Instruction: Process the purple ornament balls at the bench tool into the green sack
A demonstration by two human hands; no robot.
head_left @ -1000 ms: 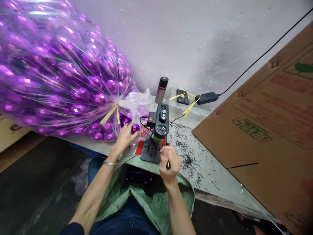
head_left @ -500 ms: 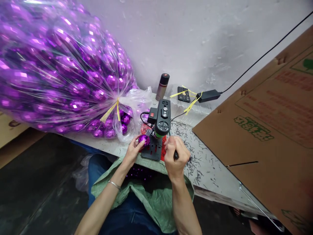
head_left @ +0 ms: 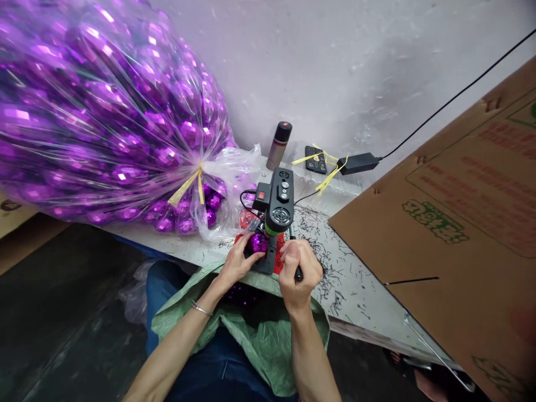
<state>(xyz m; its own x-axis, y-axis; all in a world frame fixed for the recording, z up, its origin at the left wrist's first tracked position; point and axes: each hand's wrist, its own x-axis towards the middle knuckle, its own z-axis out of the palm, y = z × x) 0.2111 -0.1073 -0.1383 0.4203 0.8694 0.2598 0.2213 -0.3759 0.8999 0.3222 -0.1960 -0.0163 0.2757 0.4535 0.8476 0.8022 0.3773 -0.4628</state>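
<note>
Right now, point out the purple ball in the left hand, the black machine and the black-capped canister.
Purple ball [head_left: 258,242]: head view, on its faceted side.
Black machine [head_left: 283,192]: head view, on top of its housing.
Black-capped canister [head_left: 277,152]: head view, on its body below the cap.

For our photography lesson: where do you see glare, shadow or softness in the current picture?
Head view: bright glints on the bag of purple balls; head view: shaded floor at lower left; head view: red print on the cardboard box too soft to read.
</note>
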